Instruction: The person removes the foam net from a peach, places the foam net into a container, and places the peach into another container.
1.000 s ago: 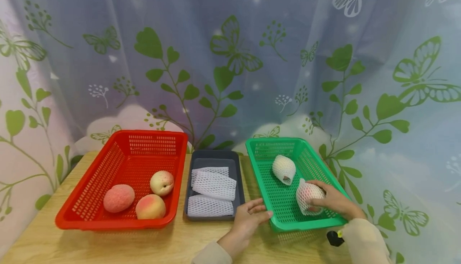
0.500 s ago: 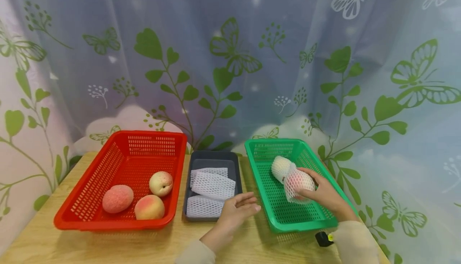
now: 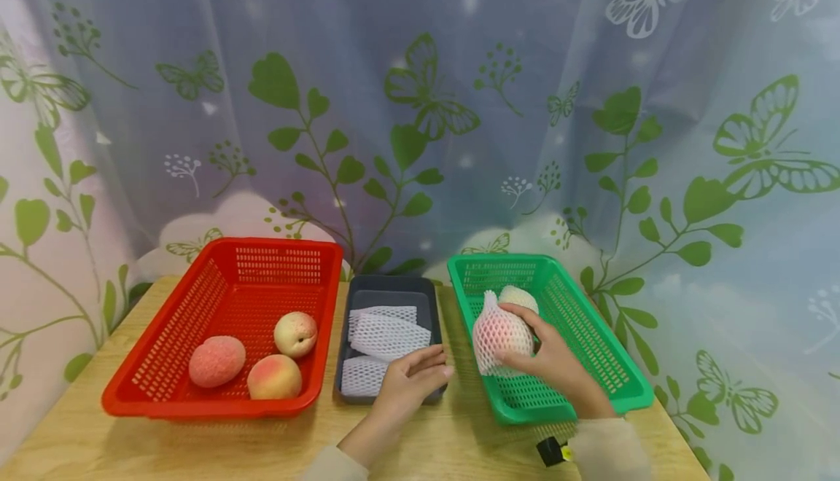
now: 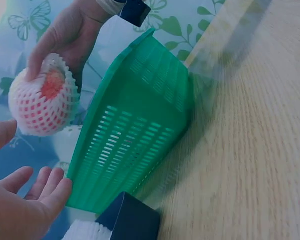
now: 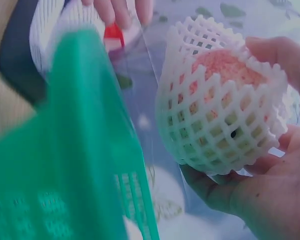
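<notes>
My right hand grips a pinkish peach wrapped in a white foam net sleeve, held over the left side of the green basket. In the right wrist view the foam net wraps around the peach, thumb on one side and fingers underneath. A second wrapped fruit lies in the green basket, partly hidden behind the held one. My left hand hovers by the front of the dark tray, fingers relaxed and holding nothing. In the left wrist view its fingers overlap the basket's rim.
Inside the dark tray lie several flat white foam net sleeves. To the left, a red basket holds a pink peach, a yellow-pink peach and a pale peach. A patterned curtain hangs behind the wooden table.
The right hand has lifted the wrapped peach from the green basket's front right and carried it left. The left hand has let go of the basket rim and moved left toward the tray.
</notes>
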`<state>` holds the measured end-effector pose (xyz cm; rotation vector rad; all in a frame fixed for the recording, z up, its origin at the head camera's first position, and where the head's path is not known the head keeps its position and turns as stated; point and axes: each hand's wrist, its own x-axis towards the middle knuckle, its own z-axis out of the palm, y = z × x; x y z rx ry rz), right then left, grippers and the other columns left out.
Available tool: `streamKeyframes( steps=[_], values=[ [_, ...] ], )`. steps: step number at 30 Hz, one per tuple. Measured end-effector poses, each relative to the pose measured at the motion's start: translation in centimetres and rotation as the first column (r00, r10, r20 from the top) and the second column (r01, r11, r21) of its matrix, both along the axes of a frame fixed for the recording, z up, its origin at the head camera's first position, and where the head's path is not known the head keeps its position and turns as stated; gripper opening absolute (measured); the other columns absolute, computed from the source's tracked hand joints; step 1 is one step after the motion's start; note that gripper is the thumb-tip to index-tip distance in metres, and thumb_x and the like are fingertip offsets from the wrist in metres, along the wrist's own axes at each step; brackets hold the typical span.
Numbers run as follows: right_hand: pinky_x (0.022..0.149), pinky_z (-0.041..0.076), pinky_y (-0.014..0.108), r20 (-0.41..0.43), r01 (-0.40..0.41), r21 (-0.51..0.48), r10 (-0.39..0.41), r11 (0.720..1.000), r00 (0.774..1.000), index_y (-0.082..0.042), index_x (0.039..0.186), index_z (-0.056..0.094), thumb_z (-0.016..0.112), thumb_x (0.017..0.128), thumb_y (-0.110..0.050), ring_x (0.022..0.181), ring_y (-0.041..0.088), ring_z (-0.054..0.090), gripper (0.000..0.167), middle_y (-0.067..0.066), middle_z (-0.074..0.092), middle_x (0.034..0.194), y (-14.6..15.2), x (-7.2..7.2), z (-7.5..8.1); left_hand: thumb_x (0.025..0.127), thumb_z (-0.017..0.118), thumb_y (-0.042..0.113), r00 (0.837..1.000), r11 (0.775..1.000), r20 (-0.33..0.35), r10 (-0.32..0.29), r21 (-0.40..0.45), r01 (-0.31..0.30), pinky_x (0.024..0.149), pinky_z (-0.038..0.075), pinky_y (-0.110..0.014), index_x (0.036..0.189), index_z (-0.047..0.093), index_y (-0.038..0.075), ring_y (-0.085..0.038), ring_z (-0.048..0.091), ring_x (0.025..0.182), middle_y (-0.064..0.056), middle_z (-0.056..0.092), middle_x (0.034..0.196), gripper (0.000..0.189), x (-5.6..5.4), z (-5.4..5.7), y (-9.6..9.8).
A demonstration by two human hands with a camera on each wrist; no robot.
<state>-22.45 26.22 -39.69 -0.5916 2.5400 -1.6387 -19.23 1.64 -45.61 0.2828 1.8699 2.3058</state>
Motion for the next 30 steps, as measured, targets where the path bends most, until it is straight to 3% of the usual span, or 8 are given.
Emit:
streamKeyframes(
  steps=[9, 12, 15, 21, 26, 30],
  values=[
    [0.072, 0.057, 0.032, -0.1, -0.072, -0.021, 0.07, 0.997, 0.993, -0.012, 0.145, 0.039, 0.074, 0.084, -0.011, 0.111, 0.04, 0.053, 0.07, 0.022, 0.038, 0.142, -4.4, 1.2, -1.5, 0.091, 0.067, 0.028, 1.0, 0.999, 0.006, 0.023, -0.024, -0.023, 0.098, 0.048, -0.035, 0.134, 0.051, -0.004, -0.029, 0.055, 0.12, -0.021, 0.056, 0.131, 0.056, 0.9, -0.3, -0.9],
    [0.074, 0.057, 0.032, -0.097, -0.09, -0.055, 0.084, 0.994, 0.992, -0.013, 0.145, 0.038, 0.074, 0.084, -0.011, 0.112, 0.038, 0.053, 0.071, 0.02, 0.036, 0.144, -5.7, 1.7, -2.4, 0.091, 0.066, 0.027, 1.0, 1.0, 0.022, 0.017, -0.015, -0.017, 0.095, 0.05, -0.035, 0.135, 0.049, -0.007, -0.029, 0.055, 0.119, -0.022, 0.056, 0.131, 0.058, 1.5, -0.4, -1.4],
    [0.075, 0.057, 0.032, -0.073, -0.056, -0.099, 0.049, 0.994, 0.996, -0.013, 0.145, 0.038, 0.076, 0.082, -0.01, 0.11, 0.034, 0.055, 0.073, 0.02, 0.041, 0.141, -7.1, 2.2, -3.5, 0.092, 0.065, 0.026, 0.999, 1.0, 0.047, 0.011, 0.005, -0.011, 0.091, 0.052, -0.034, 0.136, 0.044, -0.011, -0.027, 0.055, 0.118, -0.025, 0.054, 0.132, 0.061, 2.0, -0.6, -2.0],
    [0.079, 0.055, 0.028, -0.032, 0.02, -0.117, -0.024, 0.993, 0.999, -0.013, 0.142, 0.041, 0.081, 0.077, -0.014, 0.109, 0.032, 0.056, 0.076, 0.019, 0.049, 0.133, -9.2, 3.3, -5.7, 0.094, 0.063, 0.027, 0.997, 1.0, 0.076, 0.013, -0.014, -0.012, 0.089, 0.053, -0.033, 0.136, 0.041, -0.014, -0.024, 0.057, 0.114, -0.027, 0.055, 0.13, 0.063, 2.8, -2.1, -3.7],
    [0.077, 0.055, 0.029, 0.006, -0.003, -0.104, 0.004, 0.995, 1.0, -0.01, 0.141, 0.041, 0.081, 0.078, -0.017, 0.109, 0.032, 0.055, 0.075, 0.019, 0.049, 0.132, -10.2, 3.8, -7.1, 0.095, 0.061, 0.028, 0.995, 0.999, 0.097, -0.008, -0.051, 0.013, 0.088, 0.054, -0.034, 0.135, 0.039, -0.017, -0.025, 0.057, 0.113, -0.03, 0.054, 0.129, 0.064, 3.3, -3.2, -4.9],
    [0.076, 0.055, 0.028, -0.041, -0.026, -0.056, 0.024, 0.998, 0.999, -0.01, 0.138, 0.045, 0.082, 0.077, -0.02, 0.107, 0.03, 0.057, 0.072, 0.019, 0.051, 0.131, -10.9, 4.2, -7.9, 0.095, 0.061, 0.031, 0.991, 0.996, 0.128, -0.035, -0.076, 0.045, 0.087, 0.055, -0.038, 0.134, 0.038, -0.019, -0.026, 0.06, 0.11, -0.032, 0.054, 0.128, 0.067, 3.7, -3.6, -5.5]
  ],
)
